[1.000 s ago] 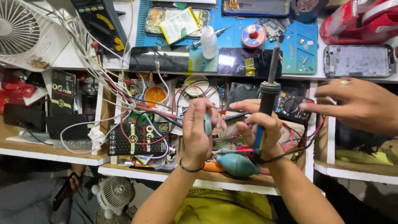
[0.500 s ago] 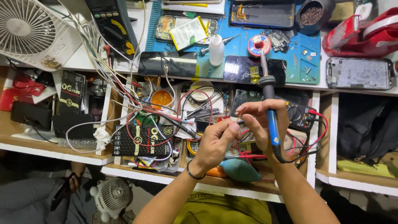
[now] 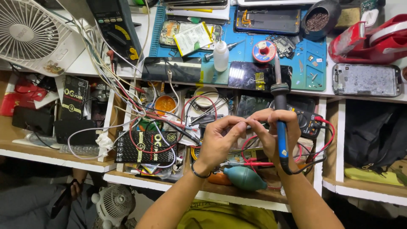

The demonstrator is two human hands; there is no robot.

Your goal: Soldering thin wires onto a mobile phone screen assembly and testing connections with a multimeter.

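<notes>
1. L hand: raised over open drawer, thumb + forefinger pinched together at tips, meeting R fingertips. Something small is nipped between them; too small to tell what.
2. R hand: clenched around soldering iron, blue handle, black collar, metal tip pointing up/away toward blue mat. Iron approx. upright, slightly tilted. R thumb + forefinger also reach in to meet L pinch.
3. Iron's black cord loops out below R hand, near red leads.
4. Black band on L wrist.
5. Drawer under hands: teal rubber blower bulb at front edge, just below L wrist; red + black leads; black multimeter partly hidden behind R hand.
6. Worktop above: blue mat w/ white squeeze bottle, solder reel, dark phone screens, loose small parts.
7. Opened phone w/ yellowish battery on mat, upper left of bottle.
8. Silver phone back frame on worktop right of mat; red tape dispenser above it.
9. White desk fan far left; big black meter beside it, tangle of white/red wires spilling down into drawer.
10. Orange round tin in drawer, left of hands, well apart.
11. Second small white fan low left, below shelf.
</notes>
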